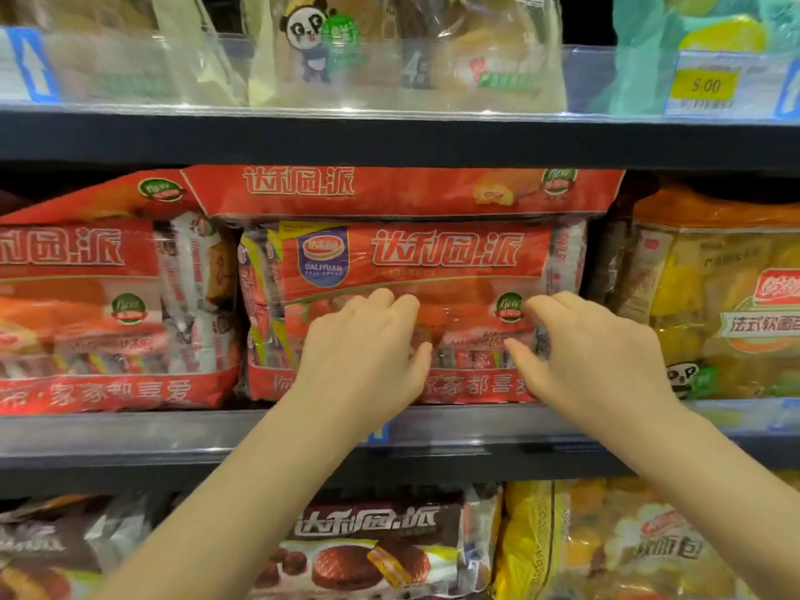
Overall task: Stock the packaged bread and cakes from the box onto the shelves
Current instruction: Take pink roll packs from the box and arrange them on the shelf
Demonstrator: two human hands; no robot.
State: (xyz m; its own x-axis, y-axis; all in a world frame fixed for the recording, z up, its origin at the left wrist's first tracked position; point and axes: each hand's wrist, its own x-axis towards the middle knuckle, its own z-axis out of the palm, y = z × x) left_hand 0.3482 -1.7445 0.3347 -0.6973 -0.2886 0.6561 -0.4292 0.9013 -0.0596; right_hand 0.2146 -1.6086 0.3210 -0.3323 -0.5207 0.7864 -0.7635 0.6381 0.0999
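Middle shelf [130, 430], far left: red pie bag [108, 313], upright, front facing out, base behind the clear lip.

Middle shelf, centre: second red bag [415, 262], same brand, upright, just beside the first. A third red bag [402, 190] lies flat across its top, close under the shelf above.

Left hand [368, 352]: pressed flat on the lower front of the centre bag, fingers loosely spread, thumb out to the right. It grips nothing; palm and fingers bear on the wrapper.

Right hand [593, 352]: on the same bag's lower right front, fingers slightly curled and apart, thumb pointing left toward the other hand. Touching the wrapper; whether it pinches the film cannot be told.

Middle shelf, right: yellow bread bag [714, 305], upright, just beside the centre bag, with an orange bag [710, 207] on top.

Top shelf: clear panda bag [389, 54] in the centre, teal bag [701, 23] to the right, yellow price tag [703, 85] reading 5.00 on the lip.

Bottom shelf: brown chocolate pie bag [368, 552] below the forearms, yellow bag [606, 552] to its right.

The box does not show.
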